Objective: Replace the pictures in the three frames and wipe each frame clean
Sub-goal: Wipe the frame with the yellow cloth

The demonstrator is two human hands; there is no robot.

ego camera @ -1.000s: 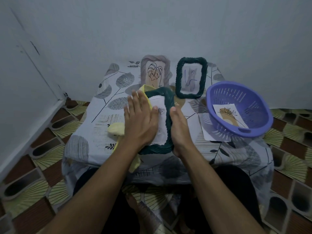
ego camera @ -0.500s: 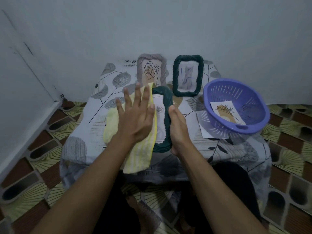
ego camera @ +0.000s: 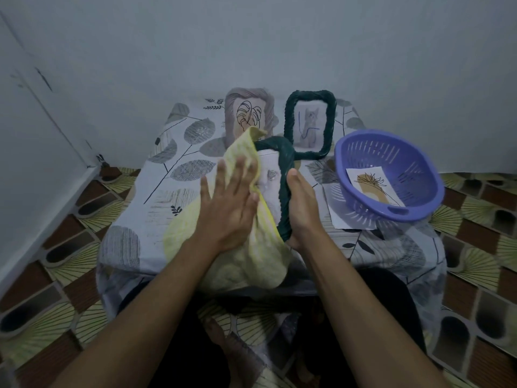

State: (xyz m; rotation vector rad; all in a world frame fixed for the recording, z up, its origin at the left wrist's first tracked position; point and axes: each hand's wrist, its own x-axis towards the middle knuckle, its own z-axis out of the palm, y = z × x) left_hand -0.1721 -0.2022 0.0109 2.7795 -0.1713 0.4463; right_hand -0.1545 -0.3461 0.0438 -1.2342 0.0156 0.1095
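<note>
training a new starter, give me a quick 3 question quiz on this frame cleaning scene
1. True or false: the left hand presses the yellow cloth flat against the frame.
2. Which hand grips the dark green frame by its edge? A left, B right
3. Fill in: a loose picture lies inside the purple ____.

Key: 1 true. 2 B, the right hand. 3 basket.
</note>
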